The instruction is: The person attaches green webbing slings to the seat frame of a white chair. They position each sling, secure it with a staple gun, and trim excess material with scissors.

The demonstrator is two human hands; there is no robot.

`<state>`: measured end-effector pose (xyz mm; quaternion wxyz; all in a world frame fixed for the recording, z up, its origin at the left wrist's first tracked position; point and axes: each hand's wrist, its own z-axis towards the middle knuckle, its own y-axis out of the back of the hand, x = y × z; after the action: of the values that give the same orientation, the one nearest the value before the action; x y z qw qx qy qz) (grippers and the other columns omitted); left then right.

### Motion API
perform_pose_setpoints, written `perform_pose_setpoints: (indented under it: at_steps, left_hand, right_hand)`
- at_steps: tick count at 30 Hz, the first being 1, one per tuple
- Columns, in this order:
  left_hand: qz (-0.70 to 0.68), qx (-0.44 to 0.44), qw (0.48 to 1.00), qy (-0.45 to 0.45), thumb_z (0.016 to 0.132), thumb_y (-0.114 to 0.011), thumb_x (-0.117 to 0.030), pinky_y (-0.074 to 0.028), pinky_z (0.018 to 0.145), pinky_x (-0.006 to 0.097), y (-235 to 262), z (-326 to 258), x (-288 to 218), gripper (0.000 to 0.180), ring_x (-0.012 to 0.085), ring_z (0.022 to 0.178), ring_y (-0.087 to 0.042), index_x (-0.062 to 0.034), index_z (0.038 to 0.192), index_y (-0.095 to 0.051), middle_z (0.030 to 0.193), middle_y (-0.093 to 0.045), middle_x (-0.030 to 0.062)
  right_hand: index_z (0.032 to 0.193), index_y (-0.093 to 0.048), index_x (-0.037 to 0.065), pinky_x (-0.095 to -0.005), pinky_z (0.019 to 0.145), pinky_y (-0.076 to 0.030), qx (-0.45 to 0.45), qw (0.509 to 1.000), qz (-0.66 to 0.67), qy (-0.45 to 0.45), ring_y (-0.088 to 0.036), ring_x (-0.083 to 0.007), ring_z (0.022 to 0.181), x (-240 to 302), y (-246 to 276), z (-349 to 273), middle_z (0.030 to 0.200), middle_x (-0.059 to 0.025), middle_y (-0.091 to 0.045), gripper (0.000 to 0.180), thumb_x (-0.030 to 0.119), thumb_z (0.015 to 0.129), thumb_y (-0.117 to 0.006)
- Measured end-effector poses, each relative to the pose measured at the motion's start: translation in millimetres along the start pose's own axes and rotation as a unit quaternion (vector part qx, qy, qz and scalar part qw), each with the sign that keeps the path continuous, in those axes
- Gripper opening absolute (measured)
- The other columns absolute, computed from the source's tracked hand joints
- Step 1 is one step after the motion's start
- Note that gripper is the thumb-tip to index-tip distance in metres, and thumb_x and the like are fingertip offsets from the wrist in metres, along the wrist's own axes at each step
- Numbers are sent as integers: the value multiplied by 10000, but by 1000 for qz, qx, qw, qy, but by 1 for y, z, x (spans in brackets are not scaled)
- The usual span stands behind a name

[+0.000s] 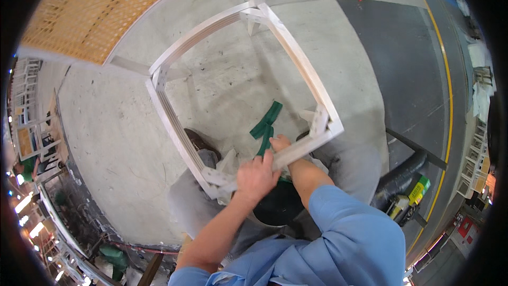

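A pale wooden chair frame (182,42) with an open seat stands in front of me, its near rail (302,149) close to my lap. My left hand (256,177) is closed over this rail, left of its middle. My right hand (281,143) reaches past the rail into the seat opening, its fingers closed at a green strip (266,139). The strip is flat and bent, and its far end spreads in two pieces. Its lower end runs down beside my left fingertips. Whether the left fingers also touch it is hidden.
The woven cane back (106,5) rises at the upper left. My knees (349,167) flank the near rail. At right, a black padded bar (399,180) carries a yellow-green box (419,190). More chair frames (32,143) stand at the far left.
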<state>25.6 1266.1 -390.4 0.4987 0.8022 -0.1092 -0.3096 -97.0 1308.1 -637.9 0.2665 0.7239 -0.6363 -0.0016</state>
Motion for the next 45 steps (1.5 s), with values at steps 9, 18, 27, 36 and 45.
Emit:
perform_pose_setpoints:
  at_steps: [9, 18, 27, 36, 45]
  left_hand:
    - [-54, 17, 997, -52, 663, -823, -319, -517, 631, 405, 17, 29, -3, 653, 274, 689, -665, -73, 1239, -638, 839, -639, 65]
    - [-46, 33, 998, -15, 892, -691, -573, -549, 631, 443, 21, 11, -17, 620, 330, 741, -709, -67, 1245, -626, 835, -692, 149]
    - [-256, -243, 936, 5, 1014, -583, -468, -526, 670, 434, 24, -34, -1, 443, 335, 709, -651, -47, 1032, -718, 778, -674, 131]
    - [-844, 181, 458, 211, 1062, -550, -457, -554, 842, 428, 25, -122, -23, 463, 264, 975, -670, -15, 1147, -660, 1063, -686, 119]
    - [-882, -80, 458, 75, 1085, -524, -193, -607, 858, 468, 149, -113, 18, 285, 308, 968, -716, -15, 1307, -546, 1166, -701, 148]
  right_hand:
    - [1166, -691, -38, -415, 888, -540, 17, 937, 330, -115, -698, -343, 1035, 17, 3, 58, 1064, -203, -744, 461, 316, 889, -789]
    - [1119, -677, 35, -395, 751, -557, 315, 944, 101, 19, -685, -232, 856, -22, 25, -42, 942, -98, -701, 289, 213, 906, -758]
    - [1358, -596, 21, -311, 677, -558, 335, 938, -60, 65, -667, -167, 779, 26, 147, -204, 961, -59, -723, 523, 100, 882, -799]
    - [1181, -646, 23, -278, 825, -539, 388, 853, 186, 297, -673, -107, 929, 5, 152, -336, 1053, -50, -735, 253, 4, 935, -706]
    - [1222, -692, 9, -304, 889, -521, 437, 803, -221, 340, -644, -125, 951, 26, 161, -332, 1045, -27, -729, 368, 85, 876, -790]
